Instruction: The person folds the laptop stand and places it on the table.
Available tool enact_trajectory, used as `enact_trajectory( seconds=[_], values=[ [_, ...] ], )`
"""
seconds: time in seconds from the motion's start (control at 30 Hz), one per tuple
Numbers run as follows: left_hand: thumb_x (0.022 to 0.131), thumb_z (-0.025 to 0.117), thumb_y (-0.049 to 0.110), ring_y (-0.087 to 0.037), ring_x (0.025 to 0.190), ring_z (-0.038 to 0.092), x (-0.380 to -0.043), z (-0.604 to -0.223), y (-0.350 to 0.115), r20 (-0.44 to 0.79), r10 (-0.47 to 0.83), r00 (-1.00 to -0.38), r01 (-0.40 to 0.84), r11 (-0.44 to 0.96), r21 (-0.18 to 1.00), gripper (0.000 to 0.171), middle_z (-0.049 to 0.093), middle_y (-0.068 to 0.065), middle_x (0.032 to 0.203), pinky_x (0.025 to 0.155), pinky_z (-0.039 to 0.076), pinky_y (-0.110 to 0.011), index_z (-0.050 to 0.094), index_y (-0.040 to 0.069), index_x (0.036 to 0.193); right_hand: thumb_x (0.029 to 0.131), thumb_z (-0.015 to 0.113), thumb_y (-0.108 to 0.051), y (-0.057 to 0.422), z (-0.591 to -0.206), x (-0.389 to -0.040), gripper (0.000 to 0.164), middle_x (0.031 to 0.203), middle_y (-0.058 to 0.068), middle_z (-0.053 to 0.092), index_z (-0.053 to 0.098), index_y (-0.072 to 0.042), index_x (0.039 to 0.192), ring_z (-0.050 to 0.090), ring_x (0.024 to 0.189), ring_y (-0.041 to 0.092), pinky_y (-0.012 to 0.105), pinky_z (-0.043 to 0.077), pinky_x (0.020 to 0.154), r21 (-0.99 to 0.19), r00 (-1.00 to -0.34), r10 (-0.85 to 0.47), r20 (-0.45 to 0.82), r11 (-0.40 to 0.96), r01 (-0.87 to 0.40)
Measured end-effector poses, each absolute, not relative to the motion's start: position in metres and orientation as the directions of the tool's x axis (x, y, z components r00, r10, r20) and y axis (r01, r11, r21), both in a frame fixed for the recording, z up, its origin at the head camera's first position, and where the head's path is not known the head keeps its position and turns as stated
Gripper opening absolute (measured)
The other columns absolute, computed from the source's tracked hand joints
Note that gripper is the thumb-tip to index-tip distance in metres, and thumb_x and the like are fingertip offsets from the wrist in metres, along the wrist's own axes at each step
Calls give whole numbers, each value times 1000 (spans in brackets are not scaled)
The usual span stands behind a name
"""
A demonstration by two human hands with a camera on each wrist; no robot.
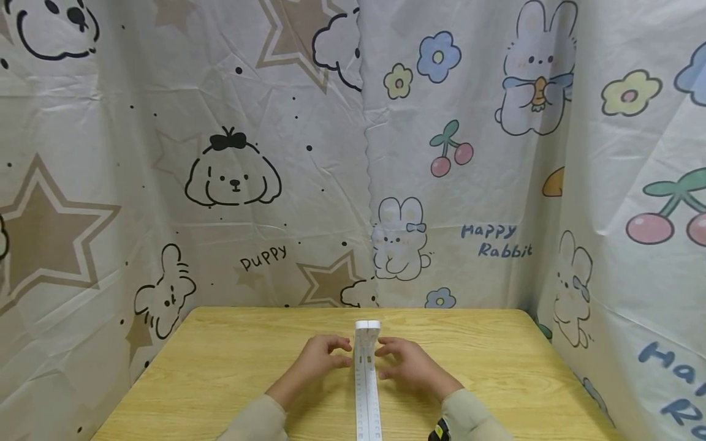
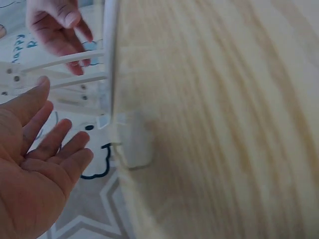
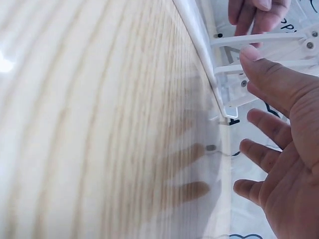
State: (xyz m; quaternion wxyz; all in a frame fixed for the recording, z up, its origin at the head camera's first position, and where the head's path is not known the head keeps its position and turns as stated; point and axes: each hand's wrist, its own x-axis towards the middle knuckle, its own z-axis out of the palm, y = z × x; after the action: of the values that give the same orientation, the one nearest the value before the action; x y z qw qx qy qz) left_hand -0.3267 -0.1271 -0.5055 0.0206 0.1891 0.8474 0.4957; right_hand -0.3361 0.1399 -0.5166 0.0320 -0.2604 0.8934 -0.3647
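Note:
A narrow white plastic stand [image 1: 367, 367], its folding arms close together, stands on the table in front of me in the head view. Two slim white bars and small dark round fittings show on it in the left wrist view, and the same stand [image 3: 259, 39] is at the upper right of the right wrist view. My left hand [image 1: 322, 358] is at its left side, fingers loosely bent and apart from it. Opposite, my right hand [image 1: 410, 365] hovers at its right side with fingers spread. Neither hand grips anything.
The stand rests on a light wood-grain table [image 1: 231, 343] with rounded far corners. Printed curtains [image 1: 331, 202] with puppies, stars and rabbits hang behind the table and along both sides. A black and yellow item [image 1: 439, 430] sits at the right sleeve.

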Motion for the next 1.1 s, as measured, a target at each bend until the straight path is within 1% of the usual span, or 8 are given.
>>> enact_trajectory(
  seconds=[0.17,0.33,0.47,0.57,0.7,0.9,1.03,1.1],
  values=[
    [83,85,12,-47,129,57,-332,-509,-119,93,376,-922,286,500,817,20,66,-22,132,110,44,-63,78,5,101,80,88,-21,138,-523,-346,35,154,10,52,77,-16,113,41,145,44,66,30,119,-701,-865,-488,117,576,-420],
    [80,86,9,-45,133,54,-338,-513,-113,107,416,-903,343,548,763,16,64,-23,136,114,40,-62,79,6,94,77,89,-18,135,-528,-353,34,157,14,48,78,-15,109,34,149,45,66,22,122,-731,-854,-507,118,537,-420],
    [78,88,9,-44,134,54,-343,-517,-109,127,445,-886,394,582,711,13,63,-22,139,116,39,-59,79,8,88,76,89,-16,131,-531,-356,31,158,9,47,80,-16,106,32,151,41,61,21,124,-733,-834,-538,120,519,-440],
    [75,89,8,-42,132,57,-346,-521,-106,146,467,-872,435,602,670,12,64,-20,138,115,42,-56,79,8,82,76,89,-15,129,-533,-359,29,157,5,48,81,-16,103,31,152,38,58,23,124,-722,-823,-555,121,520,-456],
    [74,90,8,-37,131,58,-350,-525,-103,146,467,-872,448,640,624,12,65,-15,138,115,44,-50,79,11,78,76,89,-14,127,-534,-362,25,157,5,49,81,-15,99,31,152,37,57,26,123,-707,-820,-558,124,531,-468],
    [73,90,7,-35,133,58,-351,-527,-99,113,435,-893,400,654,643,13,65,-11,139,116,43,-50,78,12,74,76,89,-15,124,-535,-362,16,156,7,50,80,-15,90,34,151,37,56,29,122,-691,-821,-557,127,544,-476],
    [74,90,6,-33,129,61,-351,-527,-99,130,436,-891,414,661,626,13,68,-9,134,113,46,-49,78,11,72,75,89,-13,122,-535,-361,13,153,9,53,79,-14,84,40,147,39,57,34,119,-663,-817,-553,160,554,-504],
    [74,89,6,-31,126,62,-351,-527,-98,146,445,-883,435,662,610,12,69,-7,131,112,47,-47,78,10,71,75,89,-12,120,-536,-361,12,152,9,54,78,-15,81,45,144,38,54,39,117,-632,-818,-547,179,573,-522]
  ],
)
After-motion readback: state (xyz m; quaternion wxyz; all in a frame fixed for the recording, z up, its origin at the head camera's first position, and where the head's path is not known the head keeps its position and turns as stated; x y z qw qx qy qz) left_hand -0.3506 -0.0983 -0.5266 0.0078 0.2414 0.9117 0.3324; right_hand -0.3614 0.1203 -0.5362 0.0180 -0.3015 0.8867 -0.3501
